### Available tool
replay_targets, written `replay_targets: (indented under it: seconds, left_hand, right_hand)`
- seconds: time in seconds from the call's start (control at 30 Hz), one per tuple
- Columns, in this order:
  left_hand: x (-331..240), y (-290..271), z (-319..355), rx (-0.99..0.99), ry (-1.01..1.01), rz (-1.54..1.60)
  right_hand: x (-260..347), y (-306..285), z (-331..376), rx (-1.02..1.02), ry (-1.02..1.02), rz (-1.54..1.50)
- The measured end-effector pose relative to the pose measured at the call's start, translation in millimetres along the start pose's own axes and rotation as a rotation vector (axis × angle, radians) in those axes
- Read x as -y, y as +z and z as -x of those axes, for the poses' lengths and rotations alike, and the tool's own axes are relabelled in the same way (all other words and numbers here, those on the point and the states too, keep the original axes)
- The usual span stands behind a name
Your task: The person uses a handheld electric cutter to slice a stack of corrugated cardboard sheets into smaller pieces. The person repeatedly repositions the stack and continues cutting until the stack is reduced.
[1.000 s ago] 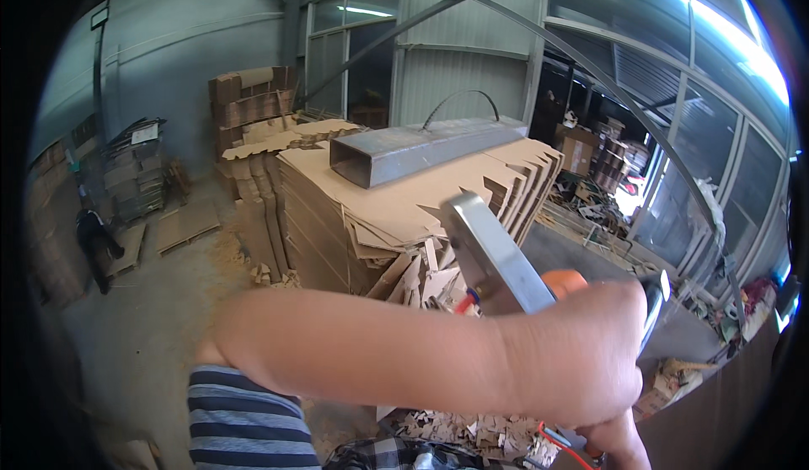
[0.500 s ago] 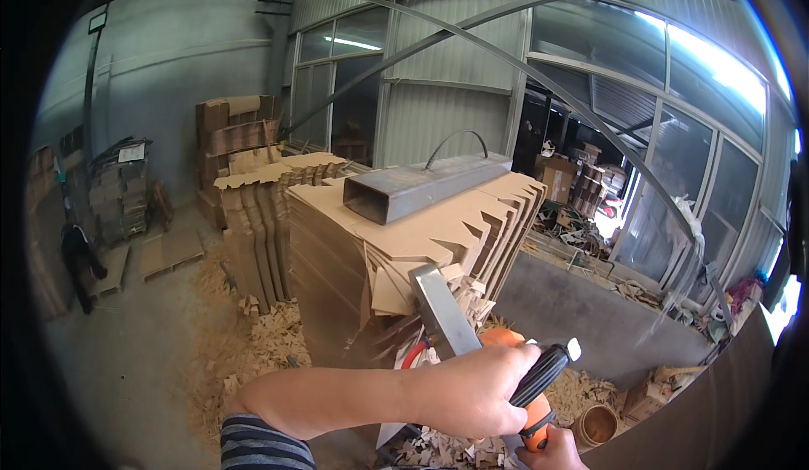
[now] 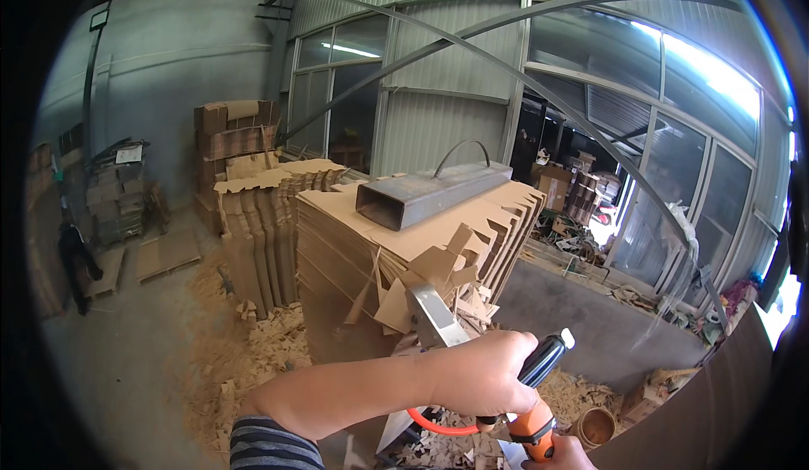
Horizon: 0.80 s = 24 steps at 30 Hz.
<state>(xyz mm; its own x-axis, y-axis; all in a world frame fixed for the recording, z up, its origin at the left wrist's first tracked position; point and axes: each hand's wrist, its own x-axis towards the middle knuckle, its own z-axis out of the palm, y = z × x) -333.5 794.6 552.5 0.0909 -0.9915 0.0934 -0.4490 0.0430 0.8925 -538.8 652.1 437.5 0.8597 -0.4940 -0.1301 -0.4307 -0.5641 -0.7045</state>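
Observation:
My left hand (image 3: 484, 373) reaches across from the lower left and wraps round the black grip of an orange-and-black air tool (image 3: 533, 426). My right hand (image 3: 563, 453), only partly in view at the lower edge, closes on the orange body's lower end. A flat metal bar (image 3: 436, 312) sticks out beyond my left hand, against the ragged near edge of the cardboard stack (image 3: 324, 238). Scraps of cut cardboard (image 3: 455, 251) stand up loose around the bar. From below my left wrist a red hose (image 3: 438, 425) curves out. My left hand hides part of the tool.
On the stack lies a hollow rectangular steel tube (image 3: 438, 196) with a looped handle. Another stack of cut cardboard (image 3: 253, 226) stands to its left. Scraps (image 3: 270, 352) cover the floor around both. A bucket (image 3: 594, 425) and a low wall (image 3: 581, 301) are at right.
The bar has shifted slightly downward. Cardboard scraps have broken up and lifted at the stack's near edge. More of the red hose shows below my left arm.

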Motion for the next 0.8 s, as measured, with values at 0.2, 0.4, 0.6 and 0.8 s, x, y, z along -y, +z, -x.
replay_targets:
  seconds: [0.2,0.4,0.6,0.8]
  left_hand:
    - [-10.8,-0.3,10.1,0.04,0.016,0.004]
    - [-0.5,-15.7,-3.6,0.046,-0.065,-0.017]
    - [18.5,-20.1,10.3,0.12,-0.13,0.014]
    - [28.5,4.7,18.2,0.024,0.053,-0.078]
  right_hand:
    - [-3.9,4.3,-0.6,-0.071,0.001,-0.025]
    - [0.8,11.2,-4.4,-0.117,-0.034,0.079]
    - [-4.0,38.4,-0.1,0.001,0.099,0.124]
    - [-10.8,41.2,0.9,-0.047,0.093,0.119]
